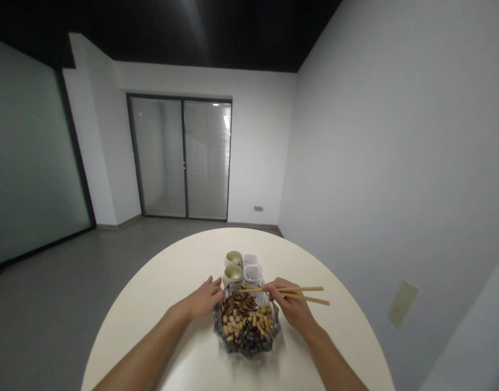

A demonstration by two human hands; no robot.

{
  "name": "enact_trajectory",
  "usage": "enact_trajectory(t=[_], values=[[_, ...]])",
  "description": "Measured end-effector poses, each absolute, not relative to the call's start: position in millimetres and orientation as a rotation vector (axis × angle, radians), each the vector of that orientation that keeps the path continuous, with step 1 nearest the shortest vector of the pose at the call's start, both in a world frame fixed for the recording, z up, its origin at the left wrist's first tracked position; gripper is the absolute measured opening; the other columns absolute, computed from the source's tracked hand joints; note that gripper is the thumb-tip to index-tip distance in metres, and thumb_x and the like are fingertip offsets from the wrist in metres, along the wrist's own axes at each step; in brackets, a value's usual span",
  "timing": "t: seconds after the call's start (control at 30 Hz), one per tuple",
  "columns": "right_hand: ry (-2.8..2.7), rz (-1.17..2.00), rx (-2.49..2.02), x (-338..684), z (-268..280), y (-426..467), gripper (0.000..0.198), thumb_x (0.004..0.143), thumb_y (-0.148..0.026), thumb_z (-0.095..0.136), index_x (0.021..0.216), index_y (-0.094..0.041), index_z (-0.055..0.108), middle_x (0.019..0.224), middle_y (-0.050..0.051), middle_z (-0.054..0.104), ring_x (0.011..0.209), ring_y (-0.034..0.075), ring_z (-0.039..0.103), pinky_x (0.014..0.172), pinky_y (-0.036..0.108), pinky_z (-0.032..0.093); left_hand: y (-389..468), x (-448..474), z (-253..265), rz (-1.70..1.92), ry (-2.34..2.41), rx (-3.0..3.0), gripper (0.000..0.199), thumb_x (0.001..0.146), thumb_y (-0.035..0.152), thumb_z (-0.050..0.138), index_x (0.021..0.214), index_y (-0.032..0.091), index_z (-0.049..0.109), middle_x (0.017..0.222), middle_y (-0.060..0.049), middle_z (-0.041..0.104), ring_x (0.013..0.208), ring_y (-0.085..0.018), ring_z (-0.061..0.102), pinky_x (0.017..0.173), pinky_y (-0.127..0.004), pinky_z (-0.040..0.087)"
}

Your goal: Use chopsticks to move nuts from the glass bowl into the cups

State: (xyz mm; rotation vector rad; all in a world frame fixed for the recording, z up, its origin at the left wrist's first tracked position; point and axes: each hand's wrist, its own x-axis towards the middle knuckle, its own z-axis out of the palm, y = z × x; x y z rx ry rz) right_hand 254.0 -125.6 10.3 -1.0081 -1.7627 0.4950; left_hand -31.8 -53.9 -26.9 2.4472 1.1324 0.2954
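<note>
A scalloped glass dish (229, 350) stands on the round table, with several snacks in separate areas. Long brown pieces (239, 304), perhaps seeds, lie at its back left, pistachios (232, 324) at the left, peanuts (264, 317) at the right and black seeds (249, 338) in front. My left hand (203, 297) has its fingers stretched out against the dish's left rim. In my right hand (291, 305) is a pair of wooden chopsticks (309, 297), their tips over the back of the dish. I cannot make out anything between the tips.
Behind the dish stand two pale green cups (233, 274) and two small white containers (253, 274); the nearer white one holds a few dark bits. The round cream table (184, 347) stands near a white wall (375, 163) at the right. Glass doors (184, 157) are at the back.
</note>
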Motion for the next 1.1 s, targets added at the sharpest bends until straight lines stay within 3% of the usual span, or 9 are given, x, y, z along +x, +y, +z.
enact_trajectory(t=[0.17, 0.33, 0.6, 0.9, 1.1], values=[[-1.799, 0.486, -1.032, 254, 9, -124, 0.037, 0.095, -0.048, 0.055, 0.082, -0.021, 0.078, 0.067, 0.002, 0.066, 0.064, 0.017, 0.062, 0.061, 0.027, 0.047, -55, -32, -26, 0.276, 1.116, 2.471, 0.063, 0.102, 0.051, 0.013, 0.125, 0.022, 0.064, 0.147, -0.006, 0.050, 0.147, -0.028, 0.020, 0.121, -0.046, 0.004], [-1.793, 0.483, -1.035, 254, 9, -125, 0.036, 0.095, -0.047, 0.056, 0.081, -0.021, 0.078, 0.068, 0.002, 0.066, 0.066, 0.018, 0.062, 0.061, 0.027, 0.046, -60, -29, -18, 0.238, 1.149, 2.463, 0.063, 0.103, 0.046, 0.014, 0.120, 0.015, 0.065, 0.153, -0.011, 0.040, 0.148, -0.029, 0.019, 0.121, -0.047, 0.005], [-1.811, 0.493, -1.103, 258, 2, -120, 0.041, 0.097, -0.048, 0.051, 0.082, -0.020, 0.077, 0.067, 0.003, 0.066, 0.065, 0.018, 0.063, 0.062, 0.026, 0.048, -50, -34, -32, 0.269, 1.088, 2.555, 0.063, 0.103, 0.048, 0.011, 0.125, 0.020, 0.063, 0.140, -0.008, 0.057, 0.146, -0.031, 0.023, 0.121, -0.050, 0.007], [-1.852, 0.557, -1.059, 255, 4, -125, 0.039, 0.097, -0.048, 0.052, 0.084, -0.019, 0.077, 0.069, 0.004, 0.070, 0.065, 0.019, 0.066, 0.063, 0.027, 0.050, -52, -32, -28, 0.251, 1.079, 2.546, 0.060, 0.104, 0.044, 0.013, 0.120, 0.018, 0.065, 0.142, -0.008, 0.055, 0.147, -0.028, 0.021, 0.121, -0.047, 0.003], [-1.823, 0.485, -1.035, 255, 9, -125, 0.040, 0.096, -0.047, 0.054, 0.077, -0.019, 0.075, 0.065, 0.003, 0.068, 0.061, 0.018, 0.063, 0.059, 0.026, 0.048, -55, -31, -25, 0.251, 1.164, 2.469, 0.058, 0.103, 0.043, 0.015, 0.123, 0.019, 0.064, 0.144, -0.007, 0.053, 0.146, -0.030, 0.022, 0.120, -0.048, 0.009]])
